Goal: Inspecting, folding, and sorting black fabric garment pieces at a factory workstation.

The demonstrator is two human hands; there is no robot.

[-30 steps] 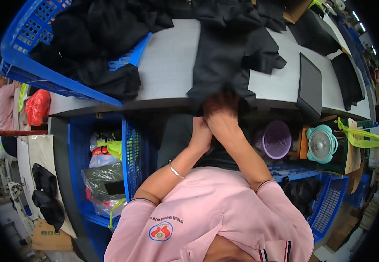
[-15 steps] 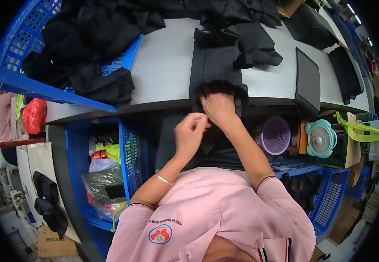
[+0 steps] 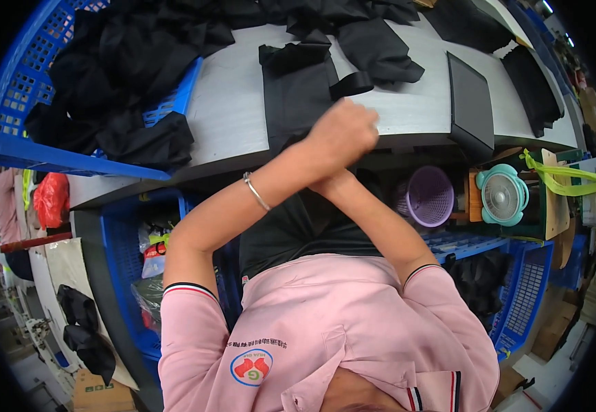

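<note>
A black garment (image 3: 296, 96) lies flat on the grey table (image 3: 229, 123), and its near end hangs over the table edge down into my lap. My arms are crossed. My left hand (image 3: 345, 130), with a thin bracelet on its wrist, is closed in a fist over the garment's right edge at the table edge. My right forearm (image 3: 373, 226) runs up underneath it, and my right hand is hidden under my left wrist. More black pieces (image 3: 373, 48) lie just beyond the garment.
A blue basket (image 3: 9, 141) heaped with black garments sits at the table's left. A black flat box (image 3: 470, 103) lies at the right. Under the table are a purple basket (image 3: 427, 198), a teal fan (image 3: 504, 196), blue crates (image 3: 528, 288) and a red bag (image 3: 51, 199).
My left hand has swung to the right across my right arm and closed in a fist. The garment now lies farther up on the table, spread flatter.
</note>
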